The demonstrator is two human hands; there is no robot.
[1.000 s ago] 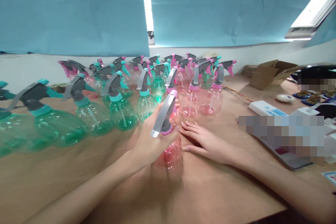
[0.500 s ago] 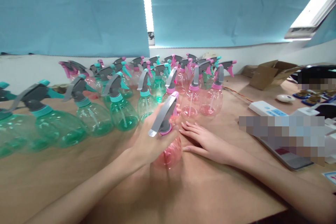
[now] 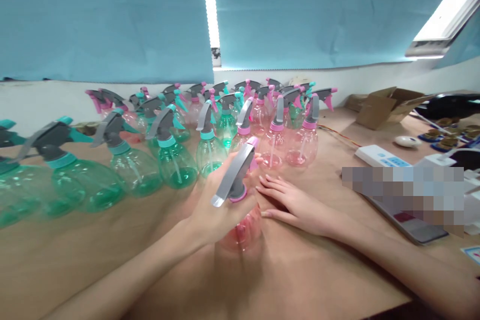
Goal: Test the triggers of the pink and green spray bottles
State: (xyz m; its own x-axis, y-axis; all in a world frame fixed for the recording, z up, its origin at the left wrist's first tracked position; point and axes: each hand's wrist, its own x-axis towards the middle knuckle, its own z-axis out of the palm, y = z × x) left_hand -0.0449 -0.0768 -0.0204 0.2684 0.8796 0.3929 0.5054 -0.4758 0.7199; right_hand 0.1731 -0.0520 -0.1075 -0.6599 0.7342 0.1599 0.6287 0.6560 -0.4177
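Note:
My left hand [image 3: 221,205] is wrapped round the neck of a pink spray bottle [image 3: 243,232], just below its grey and pink trigger head. The bottle stands nearly upright near the middle of the table, and my fingers hide part of its body. Flat on the tabletop lies my right hand [image 3: 288,200], fingers stretched towards the bottle and holding nothing. Right behind the held bottle are other pink spray bottles [image 3: 275,145]. Green spray bottles [image 3: 176,162] form a row to the left.
More spray bottles in both colours crowd the back of the table [image 3: 157,270]. To the right lie a power strip [image 3: 382,156], a phone [image 3: 416,227], a white mouse [image 3: 408,141] and an open cardboard box [image 3: 386,107]. Blue blinds [image 3: 318,15] hang behind.
My left hand and the pink spray bottle have come slightly nearer to me and lower in the view. My right hand stays where it was.

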